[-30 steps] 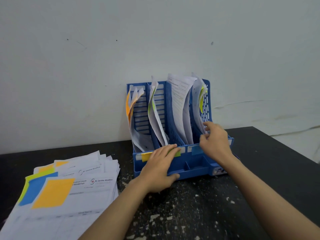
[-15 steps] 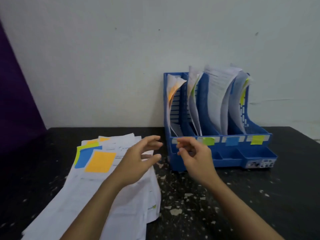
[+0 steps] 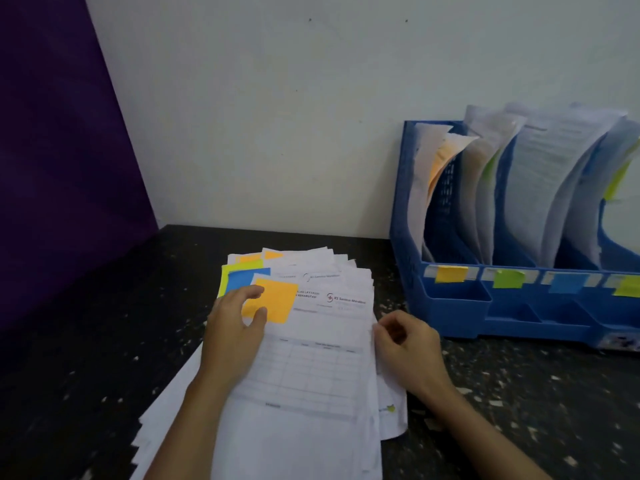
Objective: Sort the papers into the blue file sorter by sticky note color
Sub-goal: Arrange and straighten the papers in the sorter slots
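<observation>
A fanned stack of papers (image 3: 311, 375) lies on the table, left of the blue file sorter (image 3: 450, 317). The top sheet carries an orange sticky note (image 3: 280, 301); blue (image 3: 242, 277) and green (image 3: 227, 271) notes peek out from the sheets beneath. My left hand (image 3: 235, 334) rests on the top sheet, fingertips on the orange note. My right hand (image 3: 408, 351) curls its fingers round the stack's right edge and seems to pinch the top sheet. The sorter's slots hold curved papers and bear orange (image 3: 450, 273), green (image 3: 508, 278), blue (image 3: 568, 283) and yellow (image 3: 628, 286) labels.
The black speckled table (image 3: 519, 410) runs to a white wall (image 3: 277, 116) behind. A purple panel (image 3: 52, 168) stands at the left. The sorter has low front trays (image 3: 512, 313) and is cut off at the right of the view.
Both hands have left the sorter and come down onto the paper stack. My view has swung left, so the sorter now sits at the right edge.
</observation>
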`<action>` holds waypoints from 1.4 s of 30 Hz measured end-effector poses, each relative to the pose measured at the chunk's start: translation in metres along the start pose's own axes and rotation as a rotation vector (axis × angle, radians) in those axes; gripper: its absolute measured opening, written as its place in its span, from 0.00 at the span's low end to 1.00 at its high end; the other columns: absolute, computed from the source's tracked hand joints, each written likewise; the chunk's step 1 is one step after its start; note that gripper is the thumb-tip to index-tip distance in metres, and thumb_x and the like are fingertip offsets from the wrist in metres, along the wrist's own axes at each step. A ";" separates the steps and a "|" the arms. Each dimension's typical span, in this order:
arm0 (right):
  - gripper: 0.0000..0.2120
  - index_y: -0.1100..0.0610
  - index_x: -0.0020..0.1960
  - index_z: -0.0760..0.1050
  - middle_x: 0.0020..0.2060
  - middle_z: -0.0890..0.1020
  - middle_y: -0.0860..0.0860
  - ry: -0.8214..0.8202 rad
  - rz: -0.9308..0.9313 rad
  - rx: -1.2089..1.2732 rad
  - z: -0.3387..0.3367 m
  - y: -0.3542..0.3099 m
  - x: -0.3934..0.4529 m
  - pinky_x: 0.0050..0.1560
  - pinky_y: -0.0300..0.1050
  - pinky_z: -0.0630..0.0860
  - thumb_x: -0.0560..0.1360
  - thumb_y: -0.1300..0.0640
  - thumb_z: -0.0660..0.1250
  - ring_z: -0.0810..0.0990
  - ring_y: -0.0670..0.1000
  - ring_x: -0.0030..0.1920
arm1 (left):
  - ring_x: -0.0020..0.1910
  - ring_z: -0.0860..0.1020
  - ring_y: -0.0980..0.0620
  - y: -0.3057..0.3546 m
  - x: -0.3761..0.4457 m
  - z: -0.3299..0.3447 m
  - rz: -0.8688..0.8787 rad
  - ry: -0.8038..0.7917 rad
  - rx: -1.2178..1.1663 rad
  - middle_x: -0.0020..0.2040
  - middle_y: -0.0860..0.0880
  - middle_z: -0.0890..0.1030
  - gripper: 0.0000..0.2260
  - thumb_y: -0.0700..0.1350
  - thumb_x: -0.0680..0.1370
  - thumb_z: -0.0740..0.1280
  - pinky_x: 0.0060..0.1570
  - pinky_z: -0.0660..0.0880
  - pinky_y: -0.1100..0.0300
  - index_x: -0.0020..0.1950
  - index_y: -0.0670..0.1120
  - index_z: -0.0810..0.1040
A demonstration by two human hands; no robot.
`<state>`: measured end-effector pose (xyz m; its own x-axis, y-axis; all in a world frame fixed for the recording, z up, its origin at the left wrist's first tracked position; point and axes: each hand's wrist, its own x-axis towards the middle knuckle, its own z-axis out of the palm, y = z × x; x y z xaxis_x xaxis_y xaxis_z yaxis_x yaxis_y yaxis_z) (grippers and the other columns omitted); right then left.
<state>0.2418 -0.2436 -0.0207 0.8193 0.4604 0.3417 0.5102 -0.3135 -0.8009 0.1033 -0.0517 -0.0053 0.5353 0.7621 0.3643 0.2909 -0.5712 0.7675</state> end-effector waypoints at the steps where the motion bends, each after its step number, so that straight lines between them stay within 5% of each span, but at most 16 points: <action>1: 0.05 0.57 0.37 0.79 0.32 0.80 0.46 0.003 0.014 -0.028 -0.001 0.000 0.000 0.35 0.29 0.72 0.72 0.58 0.69 0.77 0.43 0.35 | 0.62 0.70 0.50 -0.004 0.001 0.001 -0.009 -0.027 0.112 0.58 0.54 0.76 0.13 0.42 0.76 0.66 0.61 0.68 0.51 0.61 0.48 0.75; 5: 0.12 0.57 0.33 0.78 0.34 0.77 0.47 -0.028 0.003 -0.142 -0.001 0.001 -0.001 0.34 0.31 0.67 0.69 0.51 0.72 0.75 0.45 0.35 | 0.62 0.72 0.47 -0.010 0.001 0.001 -0.111 -0.142 0.331 0.61 0.48 0.77 0.16 0.49 0.78 0.64 0.65 0.65 0.49 0.65 0.49 0.73; 9: 0.04 0.48 0.42 0.79 0.41 0.79 0.44 -0.062 0.031 0.022 -0.005 -0.001 -0.001 0.36 0.31 0.71 0.69 0.54 0.73 0.78 0.44 0.40 | 0.49 0.77 0.54 -0.004 -0.001 -0.003 -0.168 -0.113 -0.013 0.50 0.51 0.81 0.10 0.45 0.76 0.66 0.48 0.75 0.63 0.57 0.48 0.79; 14: 0.06 0.52 0.48 0.79 0.44 0.84 0.48 -0.033 0.120 0.444 -0.016 -0.007 -0.005 0.39 0.41 0.80 0.75 0.60 0.65 0.83 0.46 0.44 | 0.53 0.75 0.55 -0.001 0.000 -0.003 -0.214 -0.073 -0.179 0.56 0.53 0.75 0.18 0.39 0.75 0.69 0.53 0.71 0.61 0.64 0.47 0.72; 17: 0.06 0.54 0.50 0.78 0.45 0.84 0.50 0.031 0.181 0.589 -0.018 -0.007 -0.004 0.38 0.43 0.81 0.75 0.60 0.64 0.84 0.48 0.43 | 0.50 0.78 0.56 0.000 0.001 -0.006 -0.262 -0.106 -0.294 0.53 0.51 0.80 0.13 0.42 0.75 0.69 0.50 0.75 0.61 0.60 0.48 0.75; 21: 0.06 0.54 0.49 0.78 0.43 0.85 0.49 0.111 0.165 0.635 -0.016 -0.007 -0.005 0.36 0.39 0.80 0.76 0.61 0.64 0.84 0.48 0.43 | 0.45 0.83 0.49 0.013 -0.003 -0.014 -0.348 -0.303 -0.548 0.46 0.47 0.85 0.07 0.41 0.76 0.67 0.47 0.78 0.54 0.53 0.48 0.79; 30: 0.06 0.53 0.43 0.80 0.39 0.85 0.46 0.348 0.058 0.628 -0.016 -0.005 -0.004 0.35 0.37 0.79 0.74 0.62 0.66 0.83 0.47 0.40 | 0.50 0.82 0.40 0.010 -0.009 -0.026 -0.359 -0.708 -0.680 0.53 0.41 0.83 0.19 0.36 0.67 0.70 0.47 0.80 0.50 0.57 0.42 0.78; 36: 0.06 0.55 0.48 0.79 0.31 0.81 0.51 0.488 -0.058 0.460 -0.031 -0.003 0.009 0.30 0.35 0.76 0.75 0.61 0.65 0.79 0.46 0.29 | 0.47 0.83 0.40 0.013 -0.010 -0.026 -0.301 -0.437 -0.753 0.50 0.42 0.84 0.16 0.34 0.68 0.72 0.43 0.81 0.50 0.55 0.43 0.79; 40: 0.08 0.59 0.46 0.80 0.38 0.81 0.51 0.585 -0.342 -0.072 -0.050 0.010 0.022 0.41 0.33 0.70 0.74 0.57 0.64 0.75 0.46 0.38 | 0.47 0.83 0.46 0.023 -0.011 -0.027 -0.265 -0.222 -0.727 0.49 0.47 0.85 0.13 0.33 0.76 0.63 0.46 0.80 0.50 0.55 0.47 0.79; 42: 0.14 0.60 0.49 0.80 0.43 0.80 0.54 0.616 -0.329 -0.282 -0.057 0.016 0.030 0.47 0.38 0.66 0.72 0.53 0.60 0.71 0.49 0.45 | 0.48 0.83 0.49 0.030 -0.011 -0.025 -0.241 -0.154 -0.691 0.50 0.50 0.84 0.13 0.34 0.77 0.64 0.46 0.78 0.51 0.56 0.49 0.79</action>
<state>0.2891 -0.2822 0.0042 0.5688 0.0449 0.8213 0.7336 -0.4793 -0.4818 0.0866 -0.0692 0.0266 0.6397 0.7615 0.1045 -0.1231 -0.0327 0.9919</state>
